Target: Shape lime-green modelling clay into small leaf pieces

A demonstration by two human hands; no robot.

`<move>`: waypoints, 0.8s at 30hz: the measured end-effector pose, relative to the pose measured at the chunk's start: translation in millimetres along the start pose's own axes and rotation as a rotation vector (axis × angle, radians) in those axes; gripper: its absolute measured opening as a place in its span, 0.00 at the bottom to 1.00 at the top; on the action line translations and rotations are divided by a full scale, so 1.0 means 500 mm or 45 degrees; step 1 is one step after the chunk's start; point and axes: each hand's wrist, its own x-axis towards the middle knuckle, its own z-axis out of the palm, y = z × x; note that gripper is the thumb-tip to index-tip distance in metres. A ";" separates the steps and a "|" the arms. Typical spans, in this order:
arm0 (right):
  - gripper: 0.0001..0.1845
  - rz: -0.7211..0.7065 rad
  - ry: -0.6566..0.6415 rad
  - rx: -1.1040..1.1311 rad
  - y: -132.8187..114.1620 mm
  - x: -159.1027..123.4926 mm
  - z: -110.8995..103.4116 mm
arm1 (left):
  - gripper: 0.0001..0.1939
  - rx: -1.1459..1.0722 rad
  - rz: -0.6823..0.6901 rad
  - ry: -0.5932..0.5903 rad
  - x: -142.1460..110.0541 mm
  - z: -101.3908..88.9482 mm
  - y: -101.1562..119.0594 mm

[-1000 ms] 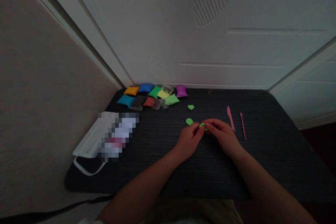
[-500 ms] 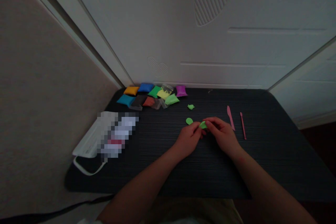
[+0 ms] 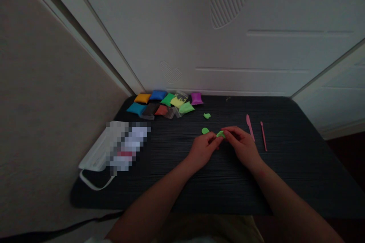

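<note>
Between my two hands is a small piece of light green modelling clay [image 3: 220,134], thin and curved at its upper edge. My left hand [image 3: 203,147] pinches its left side with thumb and fingers. On the other side, my right hand [image 3: 240,142] grips it between thumb and forefinger, the remaining fingers curled behind. A flat green clay disc [image 3: 205,131] lies just beyond my left fingers. Farther back sits a small irregular lump of green clay [image 3: 207,115]. The undersides of both hands are hidden.
A pink plastic knife [image 3: 250,127] and a thin pink modelling stick [image 3: 264,136] lie to the right on the dark table [image 3: 299,167]. Several coloured clay packets [image 3: 137,108] are grouped at the back left. A white face mask [image 3: 98,152] lies at the left, beside a blurred-out item.
The clay between my fingers has turned slightly and shows a more curved, hollow edge. My left hand has shifted a little at the fingers. Everything on the table stays put.
</note>
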 end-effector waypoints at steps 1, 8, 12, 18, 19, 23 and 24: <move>0.09 0.019 0.010 0.018 -0.001 0.001 -0.001 | 0.18 -0.001 0.002 0.011 0.000 0.000 -0.001; 0.10 0.129 0.032 0.213 -0.007 0.006 -0.006 | 0.14 -0.275 0.033 0.122 0.006 0.008 -0.009; 0.09 0.134 0.015 0.283 -0.005 0.006 -0.006 | 0.14 -0.278 0.078 0.137 0.006 0.007 -0.008; 0.08 0.140 0.012 0.366 -0.005 0.006 -0.006 | 0.12 -0.058 0.192 0.220 0.000 0.003 -0.002; 0.08 0.138 0.014 0.367 -0.005 0.006 -0.006 | 0.11 -0.024 0.205 0.233 -0.001 0.002 -0.001; 0.09 0.141 0.021 0.380 -0.004 0.007 -0.004 | 0.11 0.072 0.244 0.294 -0.002 -0.001 0.000; 0.09 0.145 0.022 0.389 -0.004 0.007 -0.004 | 0.10 0.088 0.249 0.308 -0.002 -0.001 0.000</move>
